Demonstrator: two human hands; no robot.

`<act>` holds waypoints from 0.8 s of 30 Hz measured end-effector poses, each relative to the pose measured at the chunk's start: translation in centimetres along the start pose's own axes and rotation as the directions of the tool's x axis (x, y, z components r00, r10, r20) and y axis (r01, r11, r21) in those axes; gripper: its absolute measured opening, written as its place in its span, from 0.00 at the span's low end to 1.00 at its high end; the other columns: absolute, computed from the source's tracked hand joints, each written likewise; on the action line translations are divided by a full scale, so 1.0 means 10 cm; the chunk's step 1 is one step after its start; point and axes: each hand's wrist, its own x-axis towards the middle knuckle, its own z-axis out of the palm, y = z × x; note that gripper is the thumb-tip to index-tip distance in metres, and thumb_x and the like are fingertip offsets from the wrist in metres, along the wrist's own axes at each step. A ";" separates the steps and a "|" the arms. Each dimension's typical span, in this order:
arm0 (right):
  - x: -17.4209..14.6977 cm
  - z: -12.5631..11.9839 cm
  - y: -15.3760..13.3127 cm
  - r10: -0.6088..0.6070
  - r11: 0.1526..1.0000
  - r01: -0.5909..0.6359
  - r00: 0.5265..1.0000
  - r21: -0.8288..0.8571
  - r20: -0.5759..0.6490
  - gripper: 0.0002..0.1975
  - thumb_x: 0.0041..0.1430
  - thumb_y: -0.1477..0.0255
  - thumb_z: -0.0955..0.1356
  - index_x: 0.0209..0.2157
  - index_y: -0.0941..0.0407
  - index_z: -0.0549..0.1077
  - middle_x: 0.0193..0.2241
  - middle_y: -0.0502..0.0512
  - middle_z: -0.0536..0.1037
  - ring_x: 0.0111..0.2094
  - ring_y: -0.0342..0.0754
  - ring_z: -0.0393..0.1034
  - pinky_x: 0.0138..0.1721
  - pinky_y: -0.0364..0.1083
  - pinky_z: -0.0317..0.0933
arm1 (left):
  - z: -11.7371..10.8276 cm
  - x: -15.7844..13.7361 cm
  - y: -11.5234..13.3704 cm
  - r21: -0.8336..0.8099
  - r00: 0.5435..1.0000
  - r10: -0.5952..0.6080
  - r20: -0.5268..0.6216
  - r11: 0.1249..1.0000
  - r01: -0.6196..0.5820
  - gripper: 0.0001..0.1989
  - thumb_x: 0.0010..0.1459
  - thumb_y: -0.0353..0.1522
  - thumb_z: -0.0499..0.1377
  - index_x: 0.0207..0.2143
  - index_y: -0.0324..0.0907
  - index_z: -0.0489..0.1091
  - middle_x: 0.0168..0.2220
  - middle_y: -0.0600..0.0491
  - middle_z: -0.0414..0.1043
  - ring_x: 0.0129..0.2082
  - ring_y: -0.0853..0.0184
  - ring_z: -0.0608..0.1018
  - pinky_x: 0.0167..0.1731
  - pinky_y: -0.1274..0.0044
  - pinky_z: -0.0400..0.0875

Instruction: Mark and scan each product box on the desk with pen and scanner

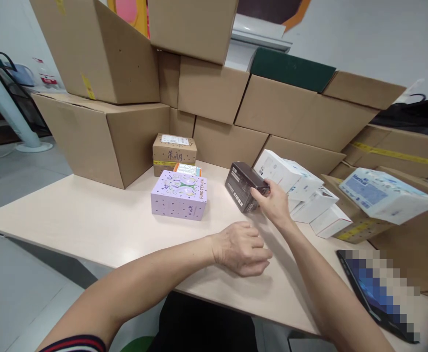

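My right hand (pixel 273 201) grips the near right end of a dark brown carton (pixel 244 188) with white print, its thumb on the near face. The carton sits on the table, and whether its base is slightly raised I cannot tell. In front of it my left hand (pixel 241 248) rests on the tabletop, fingers curled in with nothing visible in them. To the left stands a lilac box (pixel 179 195) with a plant design, apart from both hands. Several white boxes (pixel 278 168) stand in a slanting row just right of the brown carton.
Large cardboard boxes (pixel 214 93) form a wall at the back, with another stack (pixel 140 142) at the left. A small taped parcel (pixel 175 152) stands behind the lilac box. At the right are a tissue pack (pixel 386 193) and a dark tablet-like device (pixel 371 288), partly blurred out.
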 end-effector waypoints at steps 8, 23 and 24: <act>0.04 0.21 -0.47 -0.076 0.990 0.077 0.997 0.114 -0.013 0.34 0.57 0.53 0.68 0.59 0.58 0.66 0.57 0.69 0.62 0.52 0.62 0.67 0.55 0.62 0.61 | 0.09 -0.06 0.14 -0.233 0.911 -0.023 0.412 0.964 0.130 0.20 0.61 0.43 0.55 0.20 0.43 0.70 0.23 0.54 0.75 0.23 0.67 0.76 0.19 0.71 0.56; -0.17 0.36 -0.74 -0.424 0.858 0.012 0.580 0.513 0.696 0.52 0.45 0.61 0.77 0.69 0.49 0.54 0.68 0.62 0.54 0.62 0.59 0.60 0.59 0.58 0.62 | 0.05 -0.03 0.17 -0.292 0.936 0.036 0.350 0.954 0.072 0.18 0.60 0.43 0.58 0.20 0.44 0.70 0.22 0.53 0.75 0.22 0.66 0.75 0.18 0.71 0.60; -0.23 0.26 -0.64 -0.405 0.870 0.020 0.596 0.492 0.693 0.52 0.45 0.62 0.77 0.69 0.49 0.53 0.68 0.62 0.54 0.61 0.59 0.62 0.57 0.57 0.64 | 0.03 -0.01 0.17 -0.288 0.946 0.047 0.320 0.956 0.050 0.18 0.60 0.42 0.58 0.20 0.44 0.70 0.21 0.53 0.74 0.22 0.65 0.75 0.18 0.71 0.61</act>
